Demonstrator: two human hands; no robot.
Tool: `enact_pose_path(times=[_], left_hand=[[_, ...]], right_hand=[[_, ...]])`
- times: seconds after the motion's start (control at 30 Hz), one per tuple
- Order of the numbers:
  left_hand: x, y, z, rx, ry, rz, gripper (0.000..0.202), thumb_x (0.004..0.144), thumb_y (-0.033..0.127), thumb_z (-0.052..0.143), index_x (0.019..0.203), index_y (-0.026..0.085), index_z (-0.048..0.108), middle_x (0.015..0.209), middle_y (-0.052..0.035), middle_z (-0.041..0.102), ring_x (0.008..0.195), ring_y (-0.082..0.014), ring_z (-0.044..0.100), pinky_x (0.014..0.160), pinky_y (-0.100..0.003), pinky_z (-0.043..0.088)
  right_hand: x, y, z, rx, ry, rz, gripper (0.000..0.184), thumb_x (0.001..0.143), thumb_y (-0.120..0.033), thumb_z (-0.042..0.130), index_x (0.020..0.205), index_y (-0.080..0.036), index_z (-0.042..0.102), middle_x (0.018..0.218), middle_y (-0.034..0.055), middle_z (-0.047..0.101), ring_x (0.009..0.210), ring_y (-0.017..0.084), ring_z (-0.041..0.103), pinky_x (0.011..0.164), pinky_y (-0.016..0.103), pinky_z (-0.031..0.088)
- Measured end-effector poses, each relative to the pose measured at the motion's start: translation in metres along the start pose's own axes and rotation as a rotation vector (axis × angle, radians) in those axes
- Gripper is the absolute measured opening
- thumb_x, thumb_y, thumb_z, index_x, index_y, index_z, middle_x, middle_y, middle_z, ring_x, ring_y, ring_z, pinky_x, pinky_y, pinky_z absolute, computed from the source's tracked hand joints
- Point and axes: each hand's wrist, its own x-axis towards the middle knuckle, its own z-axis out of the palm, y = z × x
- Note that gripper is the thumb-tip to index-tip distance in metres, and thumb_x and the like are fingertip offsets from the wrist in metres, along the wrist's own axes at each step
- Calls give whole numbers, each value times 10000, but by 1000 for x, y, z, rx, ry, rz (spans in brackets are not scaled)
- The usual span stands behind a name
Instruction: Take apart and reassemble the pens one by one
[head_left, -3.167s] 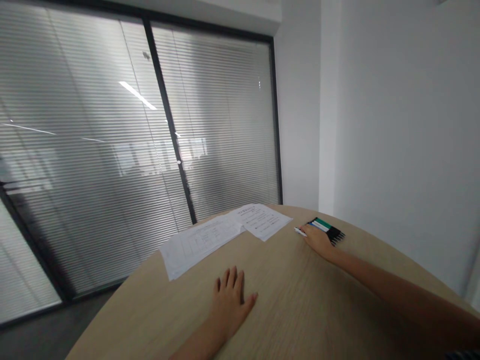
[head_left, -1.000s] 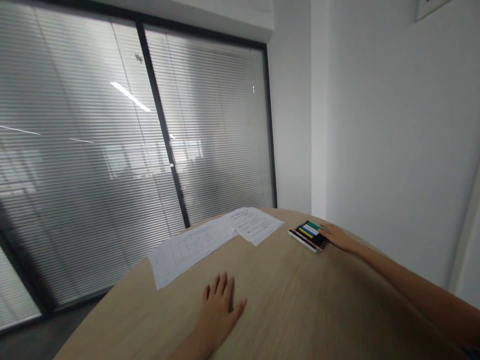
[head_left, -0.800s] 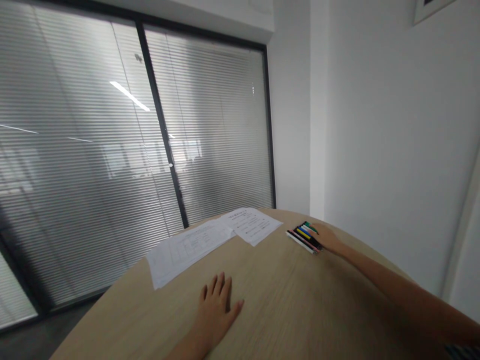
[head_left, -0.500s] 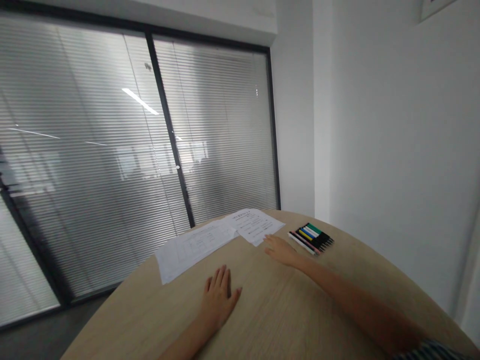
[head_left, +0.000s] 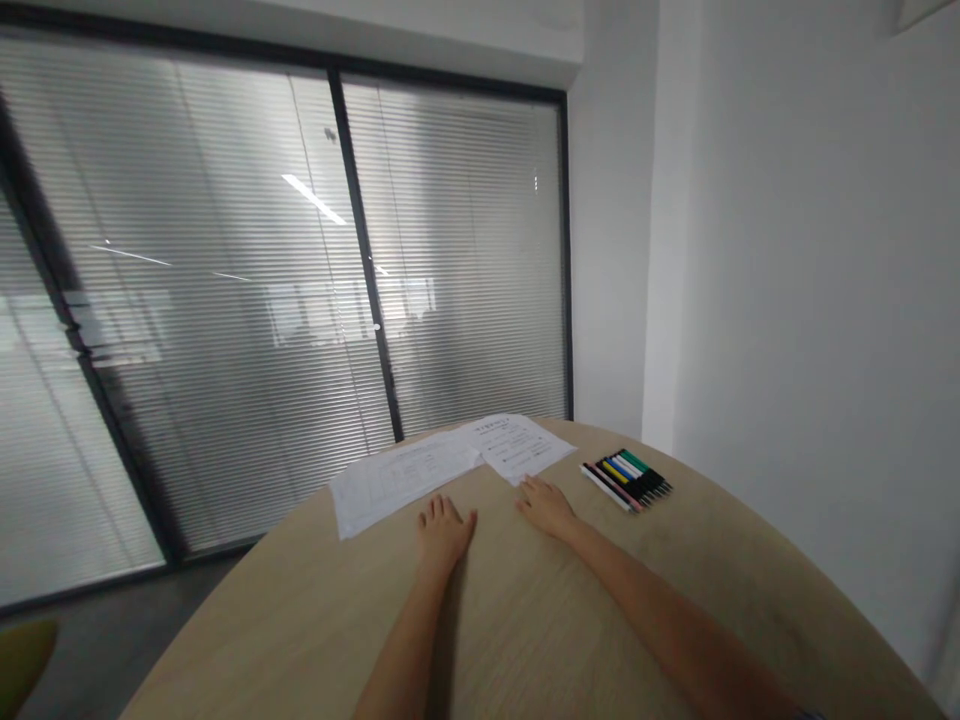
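Note:
My left hand is at the near side of the left printed sheet, palm down, fingers spread and holding nothing. My right hand is palm down at the near corner of the right printed sheet, its fingers apart and nothing in them. The two sheets overlap at the far side of the table. Right of my right hand, a row of pens lies side by side, with black, white, yellow, blue, green and pink parts. Whether my right fingertips touch the paper, I cannot tell.
A round wooden table fills the lower view. Beyond it stands a dark-framed glass partition with blinds, and a white wall rises at the right. A yellow-green rounded object shows at the lower left.
My left hand has moved forward, closer to the papers. My right hand has drawn slightly away from the pens. The view has turned a little left; papers and pens lie as before.

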Motion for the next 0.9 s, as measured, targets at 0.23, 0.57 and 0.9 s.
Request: enact_pose_path(times=[0.23, 0.57, 0.9], left_hand=[[-3, -2, -1, 10, 11, 14, 636, 798, 462, 236, 1242, 19, 338, 1338, -198, 268, 1231, -283, 227, 953, -411, 191], [-2, -3, -3, 35, 33, 24, 605, 795, 456, 246, 1220, 45, 376, 1324, -180, 311, 1212, -276, 268, 940, -402, 209], [-4, -2, -5, 39, 61, 35, 563, 792, 451, 266, 1167, 64, 432, 1304, -180, 348, 1193, -279, 299, 926, -395, 225]], right_hand=[[-2, 0, 0, -10, -3, -1, 406, 815, -315, 347, 1149, -128, 480, 1264, 126, 422, 1169, 214, 352, 938, 363, 264], [-4, -3, -5, 10, 12, -9, 387, 807, -285, 357, 1135, -131, 493, 1255, 118, 434, 1167, 202, 351, 941, 349, 267], [-7, -5, -7, 15, 39, -21, 361, 798, -248, 368, 1110, -139, 515, 1224, 109, 469, 1140, 200, 387, 926, 331, 293]])
